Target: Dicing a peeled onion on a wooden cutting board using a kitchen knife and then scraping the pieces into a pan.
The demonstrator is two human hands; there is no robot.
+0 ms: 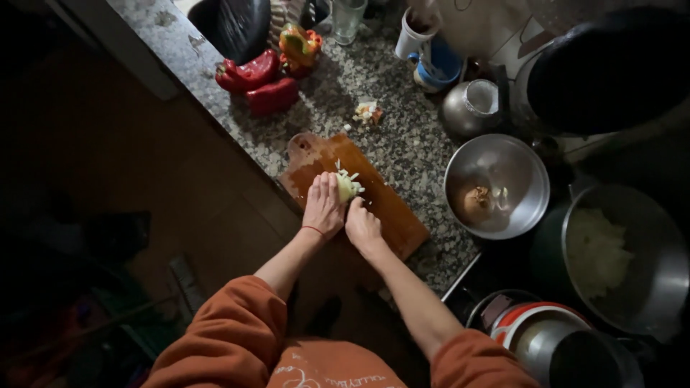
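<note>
1. Far left on the granite counter (pixel 402 144): three red bell peppers (pixel 253 77), plus one mixed orange-green pepper (pixel 298 44) just right of them, and a clear glass (pixel 348 18) farther right.
2. Wooden cutting board (pixel 392 208) sits angled at the counter's near edge, handle end pointing far-left.
3. Left hand (pixel 322 205) is on the board, fingers curled down and pressed against a pale onion piece (pixel 346 187), holding it in place; red thread at the wrist.
4. Chopped onion bits lie on the board just around that piece.
5. Right hand (pixel 361 224) is just right of the left, touching it, closed like a fist; what it grips is hidden, cannot tell.
6. Small pile of scraps (pixel 368 112) on the counter beyond the board.
7. Right of the board: steel bowl (pixel 525 172) with an onion end and peel inside.
8. Far right: big steel bowl (pixel 665 287) holding chopped pale vegetable.
9. Far right top: dark pan (pixel 611 68), small metal pot (pixel 471 108), white cup (pixel 411 36).
</note>
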